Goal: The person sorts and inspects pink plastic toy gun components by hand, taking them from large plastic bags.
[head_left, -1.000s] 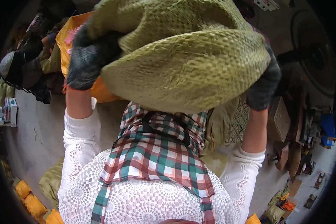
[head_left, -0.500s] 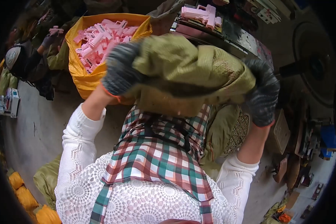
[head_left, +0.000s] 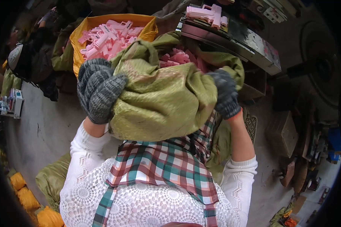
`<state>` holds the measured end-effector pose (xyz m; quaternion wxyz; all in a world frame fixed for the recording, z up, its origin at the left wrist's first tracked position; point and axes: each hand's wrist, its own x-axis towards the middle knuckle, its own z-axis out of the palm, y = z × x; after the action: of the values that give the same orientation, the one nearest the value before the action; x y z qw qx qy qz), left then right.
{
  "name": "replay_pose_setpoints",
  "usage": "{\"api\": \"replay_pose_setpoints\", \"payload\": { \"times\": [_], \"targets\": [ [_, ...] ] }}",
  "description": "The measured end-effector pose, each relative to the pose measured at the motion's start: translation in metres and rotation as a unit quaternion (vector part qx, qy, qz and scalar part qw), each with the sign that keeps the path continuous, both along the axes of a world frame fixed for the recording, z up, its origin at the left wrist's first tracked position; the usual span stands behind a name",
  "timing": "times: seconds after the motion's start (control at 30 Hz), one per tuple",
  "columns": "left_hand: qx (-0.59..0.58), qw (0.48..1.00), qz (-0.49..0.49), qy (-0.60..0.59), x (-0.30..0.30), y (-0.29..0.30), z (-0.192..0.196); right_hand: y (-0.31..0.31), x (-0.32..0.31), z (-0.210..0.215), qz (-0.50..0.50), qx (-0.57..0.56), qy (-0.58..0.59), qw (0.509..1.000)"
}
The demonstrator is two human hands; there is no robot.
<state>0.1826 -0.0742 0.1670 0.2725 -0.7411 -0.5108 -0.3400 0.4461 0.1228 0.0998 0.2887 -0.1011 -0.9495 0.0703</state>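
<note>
A green woven sack (head_left: 159, 102) bulges in front of my apron, its mouth open at the top. Inside that mouth lie pink toy pistol pieces (head_left: 177, 57). My left hand (head_left: 100, 90), in a dark grey knitted glove, is closed on the sack's left side, with some fingertips hidden by the cloth. On the other side, my right hand (head_left: 225, 92), gloved alike and slightly blurred, grips the right part of the rim. Behind the sack to the left stands a yellow sack (head_left: 76, 49) heaped with more pink toy pistols (head_left: 106, 38).
Another pink toy pistol (head_left: 208, 14) lies on a dark metal machine (head_left: 231, 41) at the far right. A fan (head_left: 322, 64) and a wicker box (head_left: 282, 132) stand to the right. At far left a person (head_left: 30, 64) sits. Yellow bundles (head_left: 28, 198) lie lower left.
The green sack has come down and toward me, its mouth now showing the pink pieces. Both hands have lowered with it, the right one also moving inward.
</note>
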Motion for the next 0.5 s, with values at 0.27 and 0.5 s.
{"api": "replay_pose_setpoints", "payload": {
  "times": [0.27, 0.5],
  "targets": [
    [-0.648, 0.687, -0.221, -0.245, -0.009, -0.049, -0.093, -0.08, 0.067, -0.017, -0.226, 0.037, 0.064, 0.971],
    [-0.638, 0.27, -0.037, -0.72, -0.037, -0.037, -0.155, -0.137, 0.125, -0.048, -0.226, -0.117, -0.232, 0.939]
  ]
}}
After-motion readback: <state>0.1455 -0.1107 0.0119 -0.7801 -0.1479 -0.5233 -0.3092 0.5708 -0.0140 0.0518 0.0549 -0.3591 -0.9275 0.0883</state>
